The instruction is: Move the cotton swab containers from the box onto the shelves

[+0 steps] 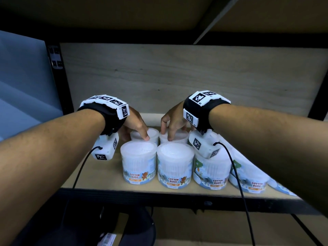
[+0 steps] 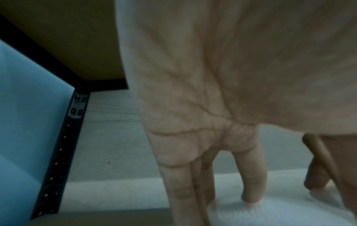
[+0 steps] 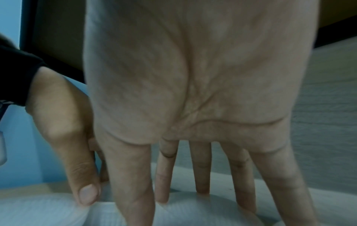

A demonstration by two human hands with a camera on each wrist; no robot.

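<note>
Several round clear cotton swab containers labelled "COTTON BUDS" stand on the wooden shelf (image 1: 99, 176). My left hand (image 1: 138, 134) reaches down over the back-left container (image 1: 153, 132) and grips its white lid (image 2: 280, 214) from above, the thumb at the front rim and the other fingers at the left side. My right hand (image 1: 170, 133) grips the back-right container (image 1: 182, 136) the same way, its fingers spread over the lid (image 3: 193, 212). Both containers stand upright on the shelf behind the front row (image 1: 139, 164).
The front row holds containers (image 1: 174, 167) (image 1: 211, 174), and more lean away at the right (image 1: 248, 181). A black upright post (image 1: 58, 82) bounds the shelf on the left, and an upper shelf (image 1: 124, 13) lies close overhead. Bare board shows at the left. Cardboard (image 1: 195, 228) lies below.
</note>
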